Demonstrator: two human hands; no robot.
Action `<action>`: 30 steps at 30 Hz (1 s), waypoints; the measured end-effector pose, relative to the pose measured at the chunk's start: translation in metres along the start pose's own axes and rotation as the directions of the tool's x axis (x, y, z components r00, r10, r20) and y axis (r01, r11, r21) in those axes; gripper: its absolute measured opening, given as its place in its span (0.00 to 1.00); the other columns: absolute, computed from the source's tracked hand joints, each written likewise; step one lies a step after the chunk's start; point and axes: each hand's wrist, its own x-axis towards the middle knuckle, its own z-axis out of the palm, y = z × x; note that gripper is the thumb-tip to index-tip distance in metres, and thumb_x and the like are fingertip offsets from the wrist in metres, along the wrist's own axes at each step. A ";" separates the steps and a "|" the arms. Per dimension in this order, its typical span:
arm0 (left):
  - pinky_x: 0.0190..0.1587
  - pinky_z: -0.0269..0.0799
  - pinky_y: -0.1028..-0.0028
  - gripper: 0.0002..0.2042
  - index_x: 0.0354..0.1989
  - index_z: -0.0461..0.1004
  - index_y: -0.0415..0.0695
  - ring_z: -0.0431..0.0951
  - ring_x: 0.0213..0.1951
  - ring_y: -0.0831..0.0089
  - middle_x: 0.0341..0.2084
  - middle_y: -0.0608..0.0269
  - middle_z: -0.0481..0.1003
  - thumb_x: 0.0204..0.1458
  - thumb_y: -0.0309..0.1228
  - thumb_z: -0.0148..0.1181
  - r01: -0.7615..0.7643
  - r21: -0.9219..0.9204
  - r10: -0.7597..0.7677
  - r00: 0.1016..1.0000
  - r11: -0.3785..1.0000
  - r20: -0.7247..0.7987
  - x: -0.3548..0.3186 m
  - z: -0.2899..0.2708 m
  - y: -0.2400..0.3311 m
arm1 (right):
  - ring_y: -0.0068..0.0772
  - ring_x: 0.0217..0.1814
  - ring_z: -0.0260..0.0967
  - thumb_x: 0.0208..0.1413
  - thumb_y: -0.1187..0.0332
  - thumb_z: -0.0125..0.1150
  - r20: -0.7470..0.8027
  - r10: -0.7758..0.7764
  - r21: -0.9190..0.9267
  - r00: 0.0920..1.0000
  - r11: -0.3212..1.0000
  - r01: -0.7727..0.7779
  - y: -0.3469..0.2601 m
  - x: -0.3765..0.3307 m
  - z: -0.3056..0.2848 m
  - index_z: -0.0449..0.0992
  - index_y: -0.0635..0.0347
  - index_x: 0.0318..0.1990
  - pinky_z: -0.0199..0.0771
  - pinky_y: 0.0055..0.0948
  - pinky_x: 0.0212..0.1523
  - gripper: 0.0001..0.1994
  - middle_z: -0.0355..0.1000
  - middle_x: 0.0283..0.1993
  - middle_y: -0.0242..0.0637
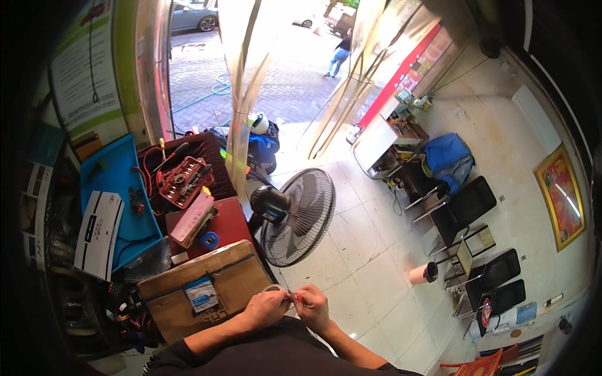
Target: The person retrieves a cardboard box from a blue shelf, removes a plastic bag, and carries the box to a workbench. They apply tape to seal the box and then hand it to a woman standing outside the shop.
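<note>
In front of my body, beside the near right corner of the cardboard box [232, 276], my two hands meet. My left hand [266, 309] is closed, with thumb and finger pressed together near my right hand. Behind its knuckles shows a pale curved rim [274, 287], perhaps part of a ring or roll. Also closed, my right hand [312, 307] pinches a small thing with a red part [299, 297]. The fingers cover most of what lies between them, so its kind is hidden.
A black standing fan [298, 216] stands ahead. To the left are a red tool case [184, 182], a pink box [192, 219], a blue tray [143, 213] and a white box [99, 235]. Black chairs [464, 210] line the right wall; a pink bin [420, 274] stands nearer. Outside, a person walks.
</note>
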 end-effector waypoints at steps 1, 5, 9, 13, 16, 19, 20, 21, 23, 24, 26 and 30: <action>0.32 0.77 0.53 0.06 0.38 0.79 0.44 0.81 0.31 0.47 0.28 0.50 0.79 0.58 0.32 0.63 0.011 0.078 -0.013 1.000 0.997 0.027 0.011 0.018 0.007 | 0.34 0.29 0.71 0.56 0.78 0.69 -0.017 -0.008 -0.037 1.000 0.999 0.008 0.017 -0.006 -0.014 0.82 0.65 0.33 0.72 0.34 0.29 0.01 0.75 0.30 0.40; 0.29 0.75 0.60 0.13 0.50 0.76 0.51 0.82 0.28 0.59 0.25 0.58 0.79 0.58 0.38 0.64 -0.128 0.149 0.131 0.991 0.980 -0.011 0.076 0.105 0.031 | 0.21 0.27 0.66 0.61 0.74 0.65 0.074 0.578 0.307 0.813 0.762 -0.570 0.100 -0.024 -0.082 0.81 0.64 0.35 0.65 0.27 0.24 0.04 0.71 0.29 0.28; 0.26 0.69 0.63 0.10 0.45 0.76 0.52 0.76 0.22 0.62 0.18 0.64 0.70 0.58 0.37 0.64 -0.304 0.217 0.305 0.952 0.928 0.027 0.151 0.194 0.059 | 0.15 0.23 0.55 0.67 0.68 0.59 0.374 0.816 0.669 0.442 0.093 -0.738 0.186 -0.027 -0.170 0.78 0.64 0.39 0.55 0.17 0.20 0.08 0.67 0.28 0.26; 0.30 0.71 0.66 0.08 0.42 0.79 0.53 0.78 0.25 0.66 0.21 0.67 0.74 0.55 0.35 0.66 -0.338 0.240 0.334 0.941 0.910 0.058 0.219 0.260 0.090 | 0.20 0.26 0.63 0.65 0.68 0.63 0.244 0.832 0.616 0.499 0.265 -0.742 0.239 -0.017 -0.244 0.81 0.64 0.36 0.64 0.24 0.22 0.09 0.70 0.29 0.26; 0.30 0.72 0.66 0.06 0.39 0.79 0.53 0.78 0.26 0.66 0.22 0.67 0.74 0.55 0.36 0.65 -0.358 0.235 0.349 0.934 0.904 0.079 0.269 0.289 0.107 | 0.32 0.28 0.71 0.62 0.68 0.65 0.019 0.651 0.240 0.759 0.734 -0.636 0.269 0.004 -0.283 0.82 0.63 0.34 0.71 0.33 0.29 0.08 0.74 0.28 0.32; 0.30 0.72 0.64 0.04 0.36 0.78 0.52 0.78 0.26 0.64 0.22 0.67 0.74 0.55 0.35 0.65 -0.399 0.238 0.387 0.917 0.885 0.099 0.323 0.305 0.111 | 0.50 0.32 0.73 0.57 0.69 0.68 -0.041 0.431 -0.235 0.902 0.873 -0.428 0.297 0.033 -0.310 0.84 0.59 0.36 0.75 0.41 0.36 0.05 0.76 0.30 0.44; 0.30 0.72 0.64 0.03 0.35 0.77 0.51 0.78 0.25 0.64 0.21 0.66 0.73 0.55 0.33 0.64 -0.408 0.230 0.400 0.913 0.883 0.083 0.342 0.310 0.109 | 0.51 0.32 0.74 0.57 0.68 0.68 -0.053 0.401 -0.265 0.914 0.877 -0.400 0.308 0.046 -0.314 0.84 0.60 0.36 0.75 0.41 0.35 0.05 0.76 0.31 0.44; 0.30 0.71 0.64 0.03 0.33 0.76 0.51 0.77 0.25 0.63 0.21 0.66 0.73 0.54 0.32 0.64 -0.413 0.223 0.407 0.910 0.883 0.077 0.361 0.314 0.105 | 0.52 0.33 0.74 0.57 0.68 0.68 -0.065 0.373 -0.297 0.926 0.878 -0.375 0.321 0.061 -0.318 0.83 0.60 0.35 0.75 0.42 0.35 0.05 0.76 0.31 0.44; 0.30 0.72 0.63 0.02 0.31 0.77 0.52 0.77 0.25 0.63 0.20 0.66 0.72 0.54 0.31 0.63 -0.385 0.229 0.382 0.922 0.894 0.061 0.401 0.323 0.093 | 0.48 0.34 0.76 0.56 0.66 0.71 -0.055 0.379 -0.384 0.924 0.846 -0.370 0.350 0.091 -0.328 0.83 0.60 0.40 0.76 0.42 0.34 0.09 0.77 0.33 0.42; 0.29 0.72 0.62 0.02 0.30 0.77 0.52 0.77 0.25 0.62 0.20 0.66 0.72 0.54 0.31 0.63 -0.358 0.235 0.352 0.933 0.904 0.069 0.423 0.329 0.086 | 0.47 0.36 0.76 0.56 0.65 0.72 -0.098 0.394 -0.362 0.914 0.842 -0.401 0.368 0.108 -0.338 0.83 0.60 0.41 0.77 0.42 0.36 0.10 0.77 0.34 0.42; 0.30 0.74 0.60 0.03 0.30 0.78 0.52 0.79 0.27 0.59 0.22 0.65 0.76 0.54 0.33 0.65 -0.197 0.172 0.191 0.980 0.965 0.053 0.471 0.338 0.070 | 0.44 0.38 0.77 0.55 0.62 0.73 -0.170 0.454 -0.323 0.875 0.813 -0.484 0.412 0.149 -0.361 0.83 0.59 0.43 0.78 0.40 0.39 0.13 0.77 0.35 0.42; 0.31 0.75 0.66 0.08 0.36 0.80 0.45 0.80 0.27 0.65 0.26 0.61 0.81 0.55 0.36 0.70 0.109 -0.202 -0.098 0.993 0.973 0.062 0.596 0.354 0.044 | 0.39 0.33 0.76 0.55 0.60 0.74 0.016 0.395 -0.150 0.919 0.909 -0.388 0.504 0.249 -0.392 0.82 0.64 0.48 0.77 0.37 0.37 0.19 0.76 0.34 0.39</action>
